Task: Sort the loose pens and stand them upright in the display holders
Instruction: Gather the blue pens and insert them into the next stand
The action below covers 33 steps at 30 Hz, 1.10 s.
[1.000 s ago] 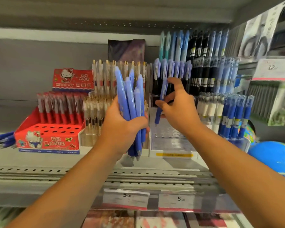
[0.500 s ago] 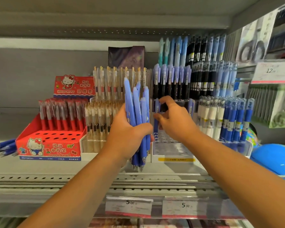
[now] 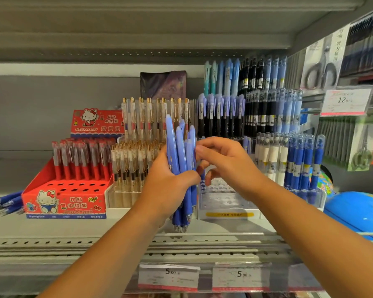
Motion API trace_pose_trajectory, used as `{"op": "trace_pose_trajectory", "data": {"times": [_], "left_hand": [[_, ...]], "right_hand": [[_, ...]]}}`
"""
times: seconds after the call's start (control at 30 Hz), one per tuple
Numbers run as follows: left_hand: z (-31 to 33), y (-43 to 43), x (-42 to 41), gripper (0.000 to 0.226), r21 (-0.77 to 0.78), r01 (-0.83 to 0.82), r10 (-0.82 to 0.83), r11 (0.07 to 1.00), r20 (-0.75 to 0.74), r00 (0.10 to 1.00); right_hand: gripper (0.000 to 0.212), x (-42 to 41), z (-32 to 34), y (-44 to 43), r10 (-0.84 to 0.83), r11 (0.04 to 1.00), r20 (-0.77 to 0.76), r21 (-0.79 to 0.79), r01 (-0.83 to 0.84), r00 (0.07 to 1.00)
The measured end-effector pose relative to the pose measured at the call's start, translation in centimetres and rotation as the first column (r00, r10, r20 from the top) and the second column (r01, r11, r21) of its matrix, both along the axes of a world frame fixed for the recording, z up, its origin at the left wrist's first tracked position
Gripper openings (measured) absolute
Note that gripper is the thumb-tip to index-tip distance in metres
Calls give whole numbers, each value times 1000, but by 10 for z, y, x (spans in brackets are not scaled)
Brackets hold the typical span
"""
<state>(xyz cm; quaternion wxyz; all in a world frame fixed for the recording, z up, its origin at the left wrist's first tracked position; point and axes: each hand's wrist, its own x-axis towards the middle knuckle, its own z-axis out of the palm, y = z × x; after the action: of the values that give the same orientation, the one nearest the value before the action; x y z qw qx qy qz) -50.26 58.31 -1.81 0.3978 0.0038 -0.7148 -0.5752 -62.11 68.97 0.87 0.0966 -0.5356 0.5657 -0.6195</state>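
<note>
Item: light-blue pens (image 3: 181, 160), one bundle, tips down and caps up, gripped in the left hand (image 3: 168, 183). Its fingers and thumb wrap the lower barrels in a full fist, and the tips hang just above the shelf (image 3: 116, 229). Right hand (image 3: 228, 164): fingers curled, fingertips (image 3: 199, 149) touching the right edge of the bundle on its upper half; whether they have closed on a single pen cannot be told. Destination: clear holder (image 3: 224, 203), directly behind and below the right hand, its front sockets mostly bare. Also stocked: red box (image 3: 65, 203) to the left of the left hand, front holes unfilled; dark-blue pens (image 3: 7, 203) lying loose on the shelf beyond the box; globe (image 3: 357, 211) to the right of the right hand. Handling, by judgement: each pen is light, stiff plastic with a smooth barrel, likely to slide against its neighbours. Pinch one near the top between thumb and forefinger and draw it upward while the fist keeps the rest snug. Enter the socket tip first and held straight.
</note>
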Motion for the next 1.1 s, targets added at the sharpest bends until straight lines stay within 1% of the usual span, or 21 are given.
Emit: {"op": "trace_pose_trajectory", "data": {"times": [0.07, 0.33, 0.4, 0.53, 0.63, 0.67, 0.73, 0.8, 0.87, 0.93, 1.0, 1.1], "left_hand": [[0, 0, 0, 57, -5, 7, -7, 1000, 8, 1000], [1, 3, -1, 54, 2, 22, -22, 1000, 13, 1000], [0, 3, -1, 53, 11, 11, -11, 1000, 11, 1000], [1, 4, 0, 52, 9, -18, 18, 1000, 2, 1000], [2, 6, 2, 52, 19, -36, 36, 999, 9, 999], [3, 6, 2, 52, 18, -45, 45, 999, 12, 999], [3, 7, 1, 51, 18, -61, 61, 998, 18, 998], [3, 6, 1, 50, 7, -76, 76, 997, 30, 997], [2, 6, 1, 51, -15, -98, 98, 995, 38, 994], [1, 6, 1, 53, -20, -118, 119, 993, 38, 992], [2, 6, 2, 52, -10, -129, 129, 992, 34, 991], [1, 5, 2, 51, -19, -129, 129, 992, 39, 991]], "right_hand": [[13, 2, 1, 2, 74, 997, 18, 3, -74, 997], [16, -2, 1, 3, 174, 985, 97, -26, -172, 980], [15, -2, 1, 3, 174, 985, 123, -39, -170, 977], [7, -6, 2, 2, 149, 985, 205, -116, -127, 967], [6, -9, 3, 2, 64, 983, 219, -183, -23, 974], [6, -10, 3, 3, 15, 978, 193, -207, 25, 981], [10, -14, 1, 4, -153, 962, 44, -224, 159, 987], [18, -18, -1, 5, -303, 936, -126, -224, 270, 945], [28, -20, -3, 5, -371, 915, -199, -246, 320, 907], [41, -23, -2, 6, -428, 889, -236, -282, 360, 873], [50, -27, 0, 7, -466, 867, -239, -314, 386, 852], [54, -33, 1, 7, -513, 843, -238, -322, 432, 825]]}}
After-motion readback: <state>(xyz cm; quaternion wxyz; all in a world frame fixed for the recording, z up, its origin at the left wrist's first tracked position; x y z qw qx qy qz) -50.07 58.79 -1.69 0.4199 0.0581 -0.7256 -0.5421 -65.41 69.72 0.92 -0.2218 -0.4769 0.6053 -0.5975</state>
